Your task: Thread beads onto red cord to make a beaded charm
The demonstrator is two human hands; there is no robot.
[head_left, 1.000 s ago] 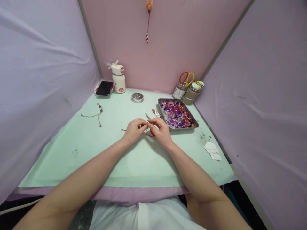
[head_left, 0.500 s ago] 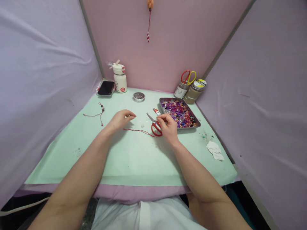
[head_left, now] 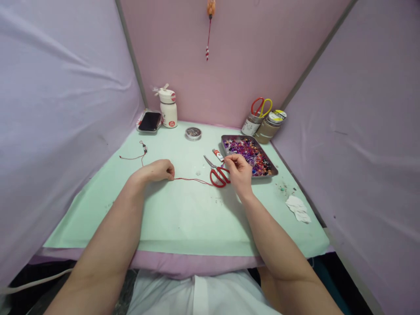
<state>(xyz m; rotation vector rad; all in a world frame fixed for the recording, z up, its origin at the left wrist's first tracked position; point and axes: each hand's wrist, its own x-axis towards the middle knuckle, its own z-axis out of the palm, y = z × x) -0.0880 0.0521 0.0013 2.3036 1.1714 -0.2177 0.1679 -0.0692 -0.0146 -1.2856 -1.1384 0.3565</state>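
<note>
My left hand (head_left: 158, 170) is closed in a pinch on the left end of a thin red cord (head_left: 192, 180), low over the table. From there the cord runs right to the red-handled scissors (head_left: 218, 178), which lie with blades pointing up and left. Over the scissors' right handle, my right hand (head_left: 240, 171) holds thumb and forefinger pressed together; what is between them is too small to make out. Just beyond those fingertips lies a small red-and-white tube or lighter (head_left: 218, 154). A metal tray (head_left: 265, 176) of mixed purple, orange and dark beads sits beside my right hand.
A finished-looking cord piece with dark beads (head_left: 145, 148) lies left. Along the back stand a phone (head_left: 150, 121), a white bottle (head_left: 169, 114), a round dish (head_left: 193, 134), a jar with scissors (head_left: 252, 124) and a lidded jar (head_left: 267, 131). Crumpled tissue (head_left: 298, 209) lies right.
My left hand has come down and nearer, and its fingers have closed on the cord's end. My right hand stays pinched near the scissors. The whole view has shifted slightly.
</note>
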